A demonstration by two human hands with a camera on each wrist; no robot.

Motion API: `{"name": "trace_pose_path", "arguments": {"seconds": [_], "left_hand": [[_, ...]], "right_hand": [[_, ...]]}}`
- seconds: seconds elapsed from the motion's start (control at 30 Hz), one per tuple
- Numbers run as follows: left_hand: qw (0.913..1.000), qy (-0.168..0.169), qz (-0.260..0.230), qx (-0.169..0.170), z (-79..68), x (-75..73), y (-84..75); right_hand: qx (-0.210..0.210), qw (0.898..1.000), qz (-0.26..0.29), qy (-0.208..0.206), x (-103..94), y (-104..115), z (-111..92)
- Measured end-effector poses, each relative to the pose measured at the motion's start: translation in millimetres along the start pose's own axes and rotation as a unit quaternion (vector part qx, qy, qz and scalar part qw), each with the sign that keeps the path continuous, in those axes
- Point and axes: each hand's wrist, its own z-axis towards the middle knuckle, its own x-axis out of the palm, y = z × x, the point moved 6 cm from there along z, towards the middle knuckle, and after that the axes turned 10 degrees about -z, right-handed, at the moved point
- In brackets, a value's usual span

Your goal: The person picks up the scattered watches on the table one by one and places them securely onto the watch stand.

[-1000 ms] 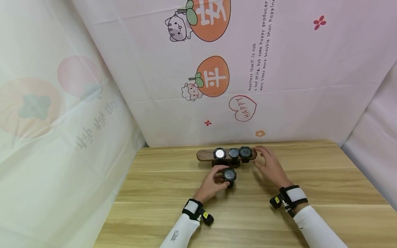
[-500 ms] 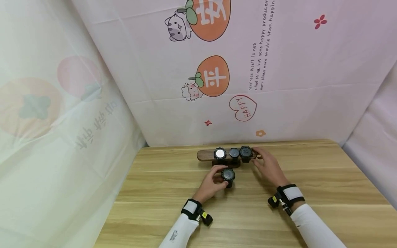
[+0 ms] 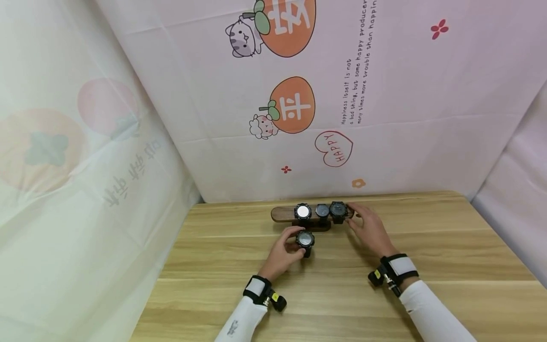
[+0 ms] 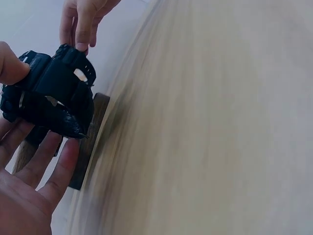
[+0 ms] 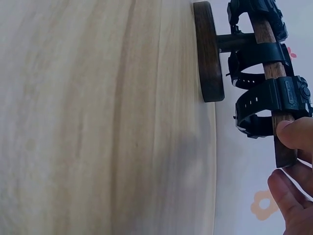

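In the head view my left hand [image 3: 279, 259] grips a black wristwatch [image 3: 305, 239] by its sides, face up, in front of a dark wooden watch stand [image 3: 282, 214]. The left wrist view shows this watch [image 4: 58, 83] from the strap side, its band closed in a loop. Thumb and fingers of my right hand [image 3: 372, 232] hold the right end of the stand's bar [image 5: 284, 149]. Three black watches hang on that bar: one with a bright, glaring face [image 3: 303, 212], a smaller one [image 3: 322, 211], and a larger one [image 3: 338, 210] beside my right fingers.
The stand's base [image 5: 209, 58] rests on a wood-grain table [image 3: 342, 304] near its back edge. Behind rises a white printed cloth [image 3: 222, 161], with further cloth [image 3: 85, 213] on the left side. Bare bar shows left of the bright-faced watch.
My left hand has moved left with the watch, along the front of the stand. My right hand has come slightly left and taken hold of the bar's end.
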Motion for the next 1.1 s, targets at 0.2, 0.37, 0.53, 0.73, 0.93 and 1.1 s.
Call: {"name": "trace_pose_path", "arguments": {"seconds": [0.2, 0.37, 0.53, 0.73, 0.93, 1.1], "left_hand": [[0.9998, -0.017, 0.006, -0.005, -1.9, -10.4, -1.5], [0.9994, -0.032, 0.013, 0.003, -3.3, -18.4, -2.4], [0.9983, -0.052, 0.024, 0.012, -3.9, -27.4, -2.9], [0.9959, -0.081, 0.038, 0.013, -5.4, -38.7, 0.5], [0.9941, -0.097, 0.042, 0.02, -7.0, -47.6, 1.7], [0.9936, -0.102, 0.047, 0.011, -8.3, -51.9, -2.9]], "right_hand": [[-0.002, 1.0, 0.002, -0.01, -1.5, -1, 0], [0.001, 1.0, 0.005, -0.012, -1.9, -1, -1], [0.001, 1.0, 0.008, -0.013, -3.0, 1, -2], [0.002, 1.0, 0.006, -0.016, -3.9, 1, -2], [-0.001, 1.0, 0.006, -0.018, -3.4, 2, -2], [-0.001, 1.0, 0.007, -0.018, -2.9, 2, -2]]}}
